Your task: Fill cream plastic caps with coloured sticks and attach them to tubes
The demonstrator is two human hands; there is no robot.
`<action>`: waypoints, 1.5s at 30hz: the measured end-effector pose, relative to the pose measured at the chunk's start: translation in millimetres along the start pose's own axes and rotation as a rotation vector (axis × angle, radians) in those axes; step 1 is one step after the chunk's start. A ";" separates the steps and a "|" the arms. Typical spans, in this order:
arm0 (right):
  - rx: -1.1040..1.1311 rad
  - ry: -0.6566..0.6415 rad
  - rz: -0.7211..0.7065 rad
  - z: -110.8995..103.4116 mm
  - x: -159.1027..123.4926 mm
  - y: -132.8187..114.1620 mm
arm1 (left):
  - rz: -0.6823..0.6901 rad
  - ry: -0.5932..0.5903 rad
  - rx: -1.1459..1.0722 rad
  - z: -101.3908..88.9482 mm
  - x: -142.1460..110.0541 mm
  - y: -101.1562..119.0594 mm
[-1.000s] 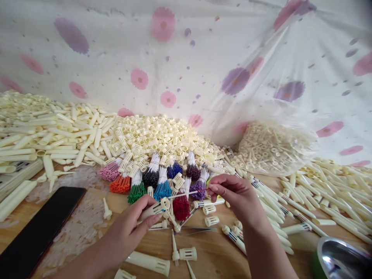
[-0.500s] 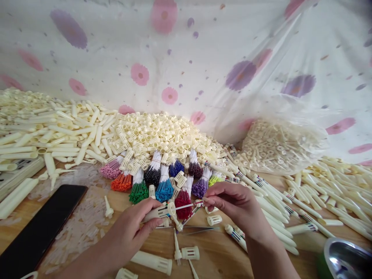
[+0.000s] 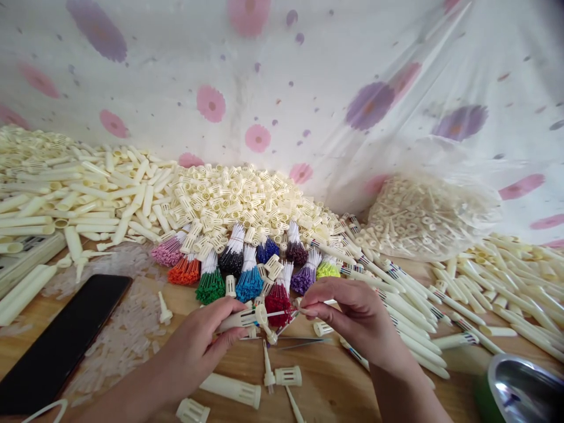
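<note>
Between the thumb and fingers of my left hand is a cream slotted pen barrel section, its open end facing right. My right hand pinches a thin white pen refill, whose left end reaches the mouth of that section. How far in it goes I cannot tell. Just behind both hands stands a bundle of crimson-ended refills, with blue and green bundles to its left. Below the hands lie a cone-tipped plunger piece, a slotted ring and a longer slotted tube.
A heap of slotted cream pieces rises at the back, with plain tubes to its left. A black phone lies at left. At right are pens, a clear bag of small parts and a metal bowl. Tweezers lie mid-table.
My right hand has shifted slightly left, closer to the barrel section, and less of the refill shows between the hands. My left hand keeps its hold. The view has shifted slightly.
</note>
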State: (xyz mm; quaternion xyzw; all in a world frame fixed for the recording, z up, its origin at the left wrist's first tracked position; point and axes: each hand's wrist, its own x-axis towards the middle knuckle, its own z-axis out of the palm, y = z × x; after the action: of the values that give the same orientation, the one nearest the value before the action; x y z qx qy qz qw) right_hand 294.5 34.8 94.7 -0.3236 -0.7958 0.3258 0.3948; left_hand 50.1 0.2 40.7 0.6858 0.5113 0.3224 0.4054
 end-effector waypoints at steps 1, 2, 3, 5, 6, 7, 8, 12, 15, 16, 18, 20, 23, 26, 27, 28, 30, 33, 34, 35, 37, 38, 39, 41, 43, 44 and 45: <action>-0.003 -0.006 -0.001 1.0 0.0 -0.2 | -0.004 0.004 -0.007 -0.1 0.0 0.0; -0.010 -0.012 -0.001 1.5 0.0 -0.3 | -0.005 0.009 -0.016 -0.3 0.1 0.0; -0.020 -0.019 0.000 1.3 -0.1 -0.4 | -0.007 0.014 -0.024 -0.4 0.4 0.0; -0.052 -0.037 -0.011 -1.0 -0.3 -0.2 | -0.008 0.013 -0.031 -0.7 1.0 0.6; -0.067 -0.047 -0.022 -2.5 -0.3 0.1 | -0.006 0.008 -0.029 -0.9 1.2 1.1; -0.075 -0.059 -0.034 -3.7 -0.2 0.4 | -0.003 -0.001 -0.025 -0.9 1.2 1.8; -0.074 -0.069 -0.045 -4.1 0.0 0.8 | 0.001 -0.010 -0.020 -0.9 0.9 2.4; 0.022 -0.138 -0.042 7.7 1.5 2.0 | 0.012 -0.041 -0.035 -0.5 -1.6 4.2; 0.152 -0.099 0.055 27.0 2.6 3.4 | 0.011 -0.045 -0.060 -0.1 -2.3 4.0; 0.217 -0.061 0.122 33.4 2.7 4.4 | 0.013 -0.040 -0.065 0.0 -2.0 3.7; 0.371 0.006 0.280 44.1 2.6 6.9 | 0.008 -0.023 -0.075 0.3 -1.0 2.5; 0.469 0.043 0.390 51.1 2.0 9.7 | -0.009 -0.001 -0.091 0.8 0.0 1.1; 0.348 0.072 0.360 55.3 0.6 11.3 | -0.037 0.010 -0.124 2.0 0.5 -0.9; 0.110 0.119 0.211 54.6 -0.6 8.5 | -0.067 0.010 -0.162 4.2 0.6 -2.4; 0.057 0.139 0.170 53.9 -0.9 7.0 | -0.079 0.022 -0.168 5.1 0.7 -2.9; 0.027 0.156 0.142 53.3 -1.2 5.6 | -0.090 0.035 -0.171 6.0 0.8 -3.2; 0.023 0.171 0.125 52.9 -1.5 3.5 | -0.104 0.062 -0.170 7.2 1.2 -3.5; 0.097 0.152 0.177 56.4 -1.9 3.1 | -0.104 0.053 -0.169 7.1 1.5 -2.5; 0.129 0.146 0.200 58.6 -2.0 3.6 | -0.101 0.044 -0.169 6.8 1.6 -1.8; 0.166 0.143 0.227 61.1 -2.1 4.1 | -0.099 0.039 -0.168 6.5 1.5 -1.1; 0.250 0.150 0.285 66.0 -2.4 5.1 | -0.100 0.024 -0.170 6.2 1.2 0.3; 0.291 0.155 0.314 67.9 -2.6 5.3 | -0.100 0.015 -0.174 6.3 0.9 0.9; 0.325 0.159 0.339 69.3 -2.8 5.1 | -0.102 0.009 -0.181 6.6 0.7 1.2; 0.341 0.159 0.360 70.1 -3.2 3.7 | -0.103 0.007 -0.188 7.3 0.1 1.1; 0.298 0.137 0.345 68.5 -3.9 0.5 | -0.080 0.026 -0.179 8.0 -0.3 -0.6; 0.266 0.119 0.332 67.1 -4.3 -1.8 | -0.052 0.044 -0.167 8.1 -0.5 -2.0; 0.236 0.097 0.319 65.5 -4.8 -4.6 | -0.012 0.063 -0.150 8.0 -0.5 -3.7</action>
State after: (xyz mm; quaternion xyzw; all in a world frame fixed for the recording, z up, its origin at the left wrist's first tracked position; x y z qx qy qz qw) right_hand 240.6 11.3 65.0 -0.4124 -0.6707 0.4595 0.4111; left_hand 55.3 -1.5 33.7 0.6397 0.5024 0.3789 0.4414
